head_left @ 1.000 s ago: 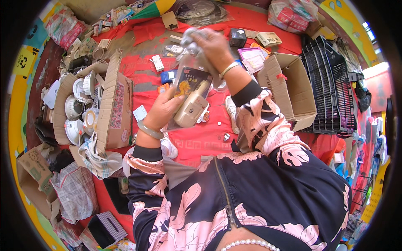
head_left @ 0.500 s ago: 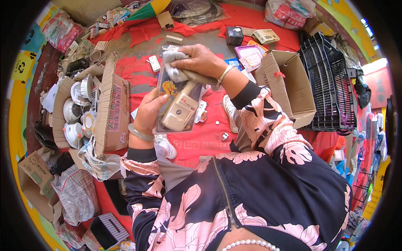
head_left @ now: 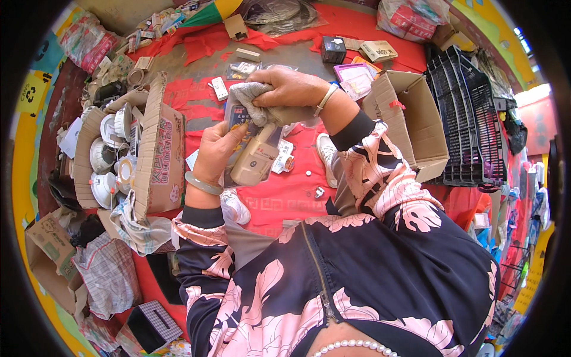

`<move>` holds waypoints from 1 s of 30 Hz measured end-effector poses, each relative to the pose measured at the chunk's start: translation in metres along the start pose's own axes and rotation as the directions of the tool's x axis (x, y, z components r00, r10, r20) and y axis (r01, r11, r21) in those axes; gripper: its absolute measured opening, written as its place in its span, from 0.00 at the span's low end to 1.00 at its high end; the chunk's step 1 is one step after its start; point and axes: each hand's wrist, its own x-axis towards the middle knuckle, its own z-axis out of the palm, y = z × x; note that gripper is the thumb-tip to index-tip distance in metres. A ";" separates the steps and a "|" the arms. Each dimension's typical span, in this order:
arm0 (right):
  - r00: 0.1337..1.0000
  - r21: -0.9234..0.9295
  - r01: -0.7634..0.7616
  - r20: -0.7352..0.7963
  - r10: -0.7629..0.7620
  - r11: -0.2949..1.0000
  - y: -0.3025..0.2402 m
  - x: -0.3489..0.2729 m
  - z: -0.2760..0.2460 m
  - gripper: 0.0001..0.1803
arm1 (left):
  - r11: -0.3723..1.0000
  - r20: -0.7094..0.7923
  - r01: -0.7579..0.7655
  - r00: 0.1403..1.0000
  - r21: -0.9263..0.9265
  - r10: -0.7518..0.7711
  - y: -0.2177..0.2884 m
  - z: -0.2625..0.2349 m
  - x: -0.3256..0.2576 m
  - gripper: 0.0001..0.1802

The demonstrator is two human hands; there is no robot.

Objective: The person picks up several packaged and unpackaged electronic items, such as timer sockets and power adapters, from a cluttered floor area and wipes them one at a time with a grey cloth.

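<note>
Compared with a second ago, the right hand (head_left: 291, 88) has come down from beyond the package's top end and now lies over its upper part, bringing the grey cloth (head_left: 250, 98) with it; the left hand (head_left: 213, 156) and the package have shifted a little to the left. The right grip is clenched on the bunched cloth, which covers the upper right part of the clear package (head_left: 237, 119); whether it presses there cannot be told. The left grip is grasping the package by its left edge, thumb on the front. A dark printed card shows through the plastic, beside a cream device (head_left: 253, 162) that fills the lower half. The package is held up, tilted, above the red sheet (head_left: 279, 208) on the floor, between the person's two white shoes (head_left: 327, 159) and farther out from the body. To the left stands a cardboard box (head_left: 168, 160) with round white fittings (head_left: 104, 189) in it. To the right is an open carton (head_left: 410, 113), with a black plastic crate (head_left: 467, 119) beside it. Beyond the hands, a small black box (head_left: 333, 50) sits near a purple-framed item (head_left: 355, 80).
</note>
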 end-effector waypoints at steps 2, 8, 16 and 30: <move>0.999 0.052 -0.013 0.049 0.011 0.999 0.004 -0.002 -0.004 0.22 | 0.999 0.008 -0.040 0.999 0.030 0.039 -0.002 -0.002 -0.002 0.11; 0.993 0.166 -0.051 0.112 0.032 0.985 0.004 -0.009 -0.015 0.25 | 0.998 -0.026 -0.056 0.998 0.030 0.057 0.002 -0.001 -0.009 0.10; 1.000 0.233 -0.011 0.026 0.005 0.972 0.010 -0.018 -0.025 0.24 | 0.998 -0.124 -0.063 0.990 -0.009 0.061 0.017 0.001 -0.020 0.09; 0.771 0.479 -0.091 -0.521 0.366 0.873 0.040 -0.028 -0.055 0.17 | 0.932 -0.375 -0.296 0.904 -0.208 0.204 0.023 -0.029 -0.020 0.13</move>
